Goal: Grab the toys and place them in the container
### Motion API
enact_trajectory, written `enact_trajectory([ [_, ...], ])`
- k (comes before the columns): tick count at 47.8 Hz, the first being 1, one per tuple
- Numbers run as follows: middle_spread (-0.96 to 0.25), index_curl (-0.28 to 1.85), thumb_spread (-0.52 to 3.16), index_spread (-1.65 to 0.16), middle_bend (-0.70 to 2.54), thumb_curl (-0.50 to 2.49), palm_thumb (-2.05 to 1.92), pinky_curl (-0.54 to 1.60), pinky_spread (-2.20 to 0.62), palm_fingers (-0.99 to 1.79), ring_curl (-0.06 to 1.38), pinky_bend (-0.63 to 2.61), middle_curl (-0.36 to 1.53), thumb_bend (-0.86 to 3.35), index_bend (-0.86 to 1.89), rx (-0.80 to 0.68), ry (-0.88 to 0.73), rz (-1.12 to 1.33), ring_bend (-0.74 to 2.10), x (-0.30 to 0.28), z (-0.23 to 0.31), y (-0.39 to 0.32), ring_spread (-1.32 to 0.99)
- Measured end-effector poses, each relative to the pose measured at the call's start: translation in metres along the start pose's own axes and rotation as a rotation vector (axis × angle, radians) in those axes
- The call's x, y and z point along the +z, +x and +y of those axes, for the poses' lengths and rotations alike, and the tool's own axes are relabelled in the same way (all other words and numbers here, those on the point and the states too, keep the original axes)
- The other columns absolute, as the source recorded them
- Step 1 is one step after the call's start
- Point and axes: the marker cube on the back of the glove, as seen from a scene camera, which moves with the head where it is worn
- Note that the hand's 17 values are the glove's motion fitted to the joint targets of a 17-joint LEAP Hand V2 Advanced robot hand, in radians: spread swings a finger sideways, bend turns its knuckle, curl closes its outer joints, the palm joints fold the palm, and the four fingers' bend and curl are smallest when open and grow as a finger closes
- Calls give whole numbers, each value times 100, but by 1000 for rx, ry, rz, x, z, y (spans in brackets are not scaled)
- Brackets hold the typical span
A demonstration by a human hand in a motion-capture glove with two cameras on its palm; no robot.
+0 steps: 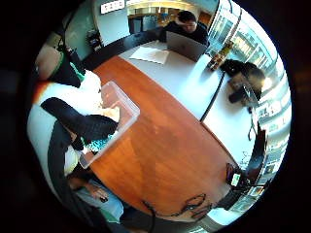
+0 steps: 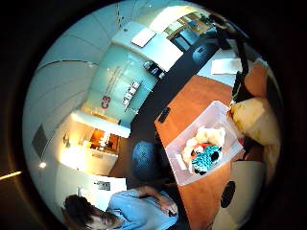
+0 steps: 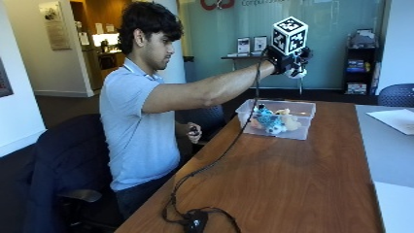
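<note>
Item: your gloved right hand (image 3: 292,62), raised well above the clear container (image 3: 304,108) at the wooden table's (image 3: 291,174) near edge. Fingers curled round a white toy (image 3: 296,73); its axis cannot be made out.
Item: container, long axis across the table.
Item: toys (image 2: 205,148) inside, a teal spotted one (image 3: 267,120) beside cream plush (image 3: 288,120).

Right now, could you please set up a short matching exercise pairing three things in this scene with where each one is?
Things:
1. teal spotted toy
2. gloved right hand
3. clear container

Places:
A. raised in the air above the container
B. standing on the wooden table
C. lying inside the container

Pairs: 1-C, 2-A, 3-B
</note>
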Motion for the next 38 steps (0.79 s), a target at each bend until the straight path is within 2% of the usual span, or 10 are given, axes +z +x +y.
enact_trajectory([
  [8, -7, 53, 161, -24, 18, 49, 73, 35, -37, 94, 43, 113, 41, 97, 31, 30, -121, 31, 65, 34, -11, -11, -19],
  [12, -7, 54, 160, -25, 17, 49, 71, 37, -37, 86, 43, 117, 41, 99, 25, 88, -322, 36, 64, 54, -3, -2, -19],
  [13, -6, 54, 161, -26, 14, 48, 70, 38, -36, 78, 43, 119, 41, 100, 22, 106, -385, 36, 62, 59, 0, 1, -19],
  [15, -4, 54, 161, -27, 9, 45, 62, 42, -33, 29, 42, 129, 39, 97, 15, 135, -475, 36, 47, 66, 5, 9, -16],
  [17, -2, 55, 161, -27, 11, 40, 51, 47, -24, -21, 43, 134, 39, 92, 10, 147, -483, 36, 32, 69, 8, 15, -11],
  [19, -1, 48, 161, -27, 10, 37, 42, 43, -19, -32, 37, 131, 36, 89, 5, 145, -438, 37, 22, 71, 11, 21, -8],
  [24, 1, 38, 158, -28, 12, 30, 22, 37, -11, -24, 27, 128, 32, 78, 7, 127, -339, 10, 17, 65, 25, 34, -5],
  [30, 1, 34, 154, -29, 13, 25, 5, 34, -4, -19, 28, 124, 30, 68, 11, 101, -301, -33, 20, 52, 60, 45, -3],
  [38, 1, 31, 153, -30, 15, 24, -2, 32, 0, -12, 29, 121, 29, 61, 14, 50, -245, 30, 21, 35, 125, 58, -2],
])
